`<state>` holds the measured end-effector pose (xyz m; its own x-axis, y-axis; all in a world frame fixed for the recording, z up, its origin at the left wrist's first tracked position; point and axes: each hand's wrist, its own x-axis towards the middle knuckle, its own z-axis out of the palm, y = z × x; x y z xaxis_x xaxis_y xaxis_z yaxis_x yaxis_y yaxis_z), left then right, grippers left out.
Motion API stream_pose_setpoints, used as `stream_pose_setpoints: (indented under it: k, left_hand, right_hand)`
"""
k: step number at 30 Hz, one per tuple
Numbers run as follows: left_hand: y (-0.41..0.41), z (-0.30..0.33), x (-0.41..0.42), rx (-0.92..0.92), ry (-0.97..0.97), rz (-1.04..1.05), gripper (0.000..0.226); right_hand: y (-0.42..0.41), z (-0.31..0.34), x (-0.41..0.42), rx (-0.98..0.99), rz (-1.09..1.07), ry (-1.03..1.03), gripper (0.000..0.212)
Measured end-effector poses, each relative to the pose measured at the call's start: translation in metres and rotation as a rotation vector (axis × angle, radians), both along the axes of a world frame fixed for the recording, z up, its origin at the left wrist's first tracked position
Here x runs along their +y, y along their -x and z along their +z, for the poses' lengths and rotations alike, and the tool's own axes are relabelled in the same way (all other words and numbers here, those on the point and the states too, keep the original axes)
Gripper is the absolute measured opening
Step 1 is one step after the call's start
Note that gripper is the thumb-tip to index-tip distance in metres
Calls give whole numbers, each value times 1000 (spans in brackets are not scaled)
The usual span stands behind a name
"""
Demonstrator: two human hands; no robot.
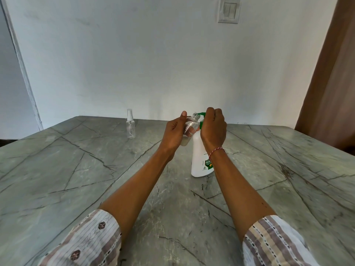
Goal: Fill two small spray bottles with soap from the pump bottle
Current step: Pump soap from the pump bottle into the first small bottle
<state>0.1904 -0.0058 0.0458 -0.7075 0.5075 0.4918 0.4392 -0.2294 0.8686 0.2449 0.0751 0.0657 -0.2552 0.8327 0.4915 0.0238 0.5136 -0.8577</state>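
The left hand (175, 134) is holding an uncapped small spray bottle (189, 129) in a closed grip, fingers wrapped round its clear body and thumb lying up along its side. The bottle is tilting, its threaded open neck touching the green spout of the pump bottle (199, 160). A little pale liquid is sitting in its bottom. The right hand (214, 127) is curling in a closed grip over the green pump head, a red-and-white thread bracelet (217, 152) circling the wrist.

The white pump bottle is standing upright on the table (76, 169), right of centre and well apart from every edge, with open surface lying to both sides and in front of it. A second spray bottle (130, 124), clear and with its white sprayer on, is standing upright near the far edge, well to the left of the hands.

The table is showing grey-green stone crossed by dark veins. A pale wall (134, 54) is rising behind it, carrying a light switch (229, 10), and a brown panel (332, 73) is running down the right side. Striped sleeves (269, 244) are reaching to the forearms.
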Motion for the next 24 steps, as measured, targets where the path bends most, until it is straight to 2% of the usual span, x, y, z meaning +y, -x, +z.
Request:
stream_pose_setpoints:
  k: [2, 6, 10, 13, 18, 22, 24]
  left_hand:
    - [1, 0, 1, -4, -2, 15, 36]
    - [2, 0, 1, 9, 0, 9, 36]
    - [3, 0, 1, 4, -13, 9, 36]
    - [3, 1, 1, 0, -13, 6, 35]
    - [2, -1, 2, -3, -2, 17, 34]
    - [3, -1, 0, -2, -13, 15, 36]
    - [3, 0, 0, -4, -18, 7, 37]
  right_hand:
    - [-1, 0, 1, -86, -13, -52, 25]
    - [-2, 0, 0, -69, -1, -78, 41]
    - [-2, -2, 2, -85, 7, -98, 30]
    - [1, 1, 0, 16, -5, 3, 24]
    - [1, 1, -2, 87, 1, 51, 23]
    - [1, 0, -1, -24, -20, 10, 25]
    - [1, 0, -1, -27, -14, 7, 34]
